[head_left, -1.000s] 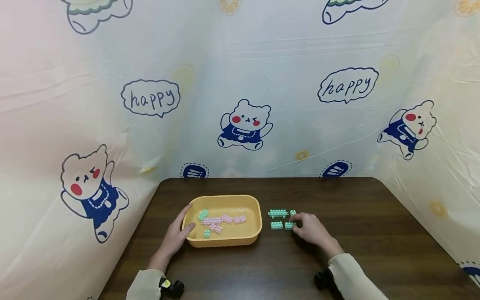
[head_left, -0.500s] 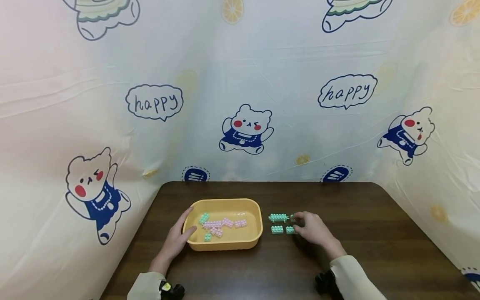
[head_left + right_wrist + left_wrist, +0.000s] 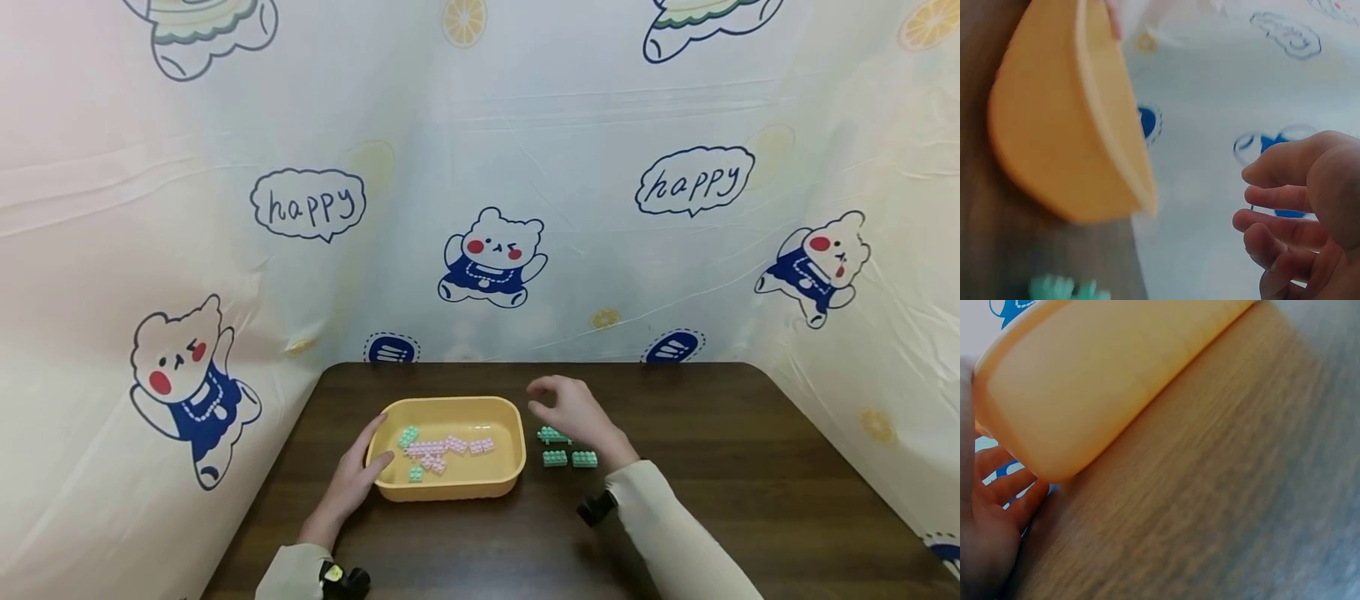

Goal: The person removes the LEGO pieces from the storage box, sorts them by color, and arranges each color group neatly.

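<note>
In the head view my left hand (image 3: 351, 477) rests on the left end of a yellow tray (image 3: 480, 492), thumb over the rim, fingers along the outside. Pink building bricks (image 3: 426, 450) and a few green ones lie inside. My right hand (image 3: 573, 412) is raised by the tray's right end, fingers loosely bent. No brick shows between thumb and fingers in the right wrist view. Below it on the table lie a long green brick (image 3: 551, 435), partly covered, and two shorter green bricks (image 3: 555, 458). The spot of the small green brick is hidden behind the hand.
The dark wooden table (image 3: 480, 550) ends at a printed cloth backdrop (image 3: 420, 250), which also surrounds it on both sides. Green bricks (image 3: 1063, 289) appear blurred near the tray's end in the right wrist view.
My right hand has left the green bricks, rising and moving left toward the tray. The right-hand short brick is now fully uncovered. My left hand stays on the tray.
</note>
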`<state>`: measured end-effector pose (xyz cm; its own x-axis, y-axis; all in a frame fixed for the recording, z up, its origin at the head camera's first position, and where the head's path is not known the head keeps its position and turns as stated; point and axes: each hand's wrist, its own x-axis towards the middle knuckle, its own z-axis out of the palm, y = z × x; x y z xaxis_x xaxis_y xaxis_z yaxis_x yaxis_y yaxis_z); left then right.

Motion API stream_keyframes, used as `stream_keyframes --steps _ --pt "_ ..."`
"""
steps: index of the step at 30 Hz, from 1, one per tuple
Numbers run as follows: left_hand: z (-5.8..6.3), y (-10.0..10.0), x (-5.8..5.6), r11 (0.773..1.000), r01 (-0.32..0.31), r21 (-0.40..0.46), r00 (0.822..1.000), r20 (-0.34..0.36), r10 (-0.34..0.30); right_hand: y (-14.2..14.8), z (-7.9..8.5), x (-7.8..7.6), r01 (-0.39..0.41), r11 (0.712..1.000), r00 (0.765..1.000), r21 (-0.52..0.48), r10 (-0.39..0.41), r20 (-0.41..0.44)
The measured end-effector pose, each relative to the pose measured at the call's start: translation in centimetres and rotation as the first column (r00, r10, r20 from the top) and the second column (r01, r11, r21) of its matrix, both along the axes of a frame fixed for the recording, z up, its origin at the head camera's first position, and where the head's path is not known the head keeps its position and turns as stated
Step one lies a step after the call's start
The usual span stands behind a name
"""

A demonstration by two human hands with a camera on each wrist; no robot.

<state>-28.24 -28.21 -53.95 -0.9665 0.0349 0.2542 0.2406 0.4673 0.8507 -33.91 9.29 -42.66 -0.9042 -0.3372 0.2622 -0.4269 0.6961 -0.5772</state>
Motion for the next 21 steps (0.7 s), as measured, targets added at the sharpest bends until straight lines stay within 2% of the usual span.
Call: stream_keyframes --steps 4,9,15,21 --pt "-0.1 -0.1 0.0 1.0 -0.005 -0.001 1.0 0.008 0.005 -2.7 1.2 -0.1 -0.034 0.999 0.999 -0.006 0.034 0.006" --pt "0.0 -0.1 0.0 1.0 -0.004 -0.011 1.0 -0.003 0.004 -5.5 1.9 -0.3 -0.098 0.995 0.995 0.008 0.098 -0.009" --pt "0.0 -0.1 0.0 1.0 -0.012 -0.012 1.0 -0.006 0.012 -8.3 1.9 -0.5 -0.167 0.986 0.986 0.024 0.167 0.01" --pt "0.0 -0.3 0.0 1.0 0.004 -0.012 1.0 -0.031 -0.004 -10.3 1.3 -0.8 -0.181 0.983 0.979 -0.011 0.181 0.093"
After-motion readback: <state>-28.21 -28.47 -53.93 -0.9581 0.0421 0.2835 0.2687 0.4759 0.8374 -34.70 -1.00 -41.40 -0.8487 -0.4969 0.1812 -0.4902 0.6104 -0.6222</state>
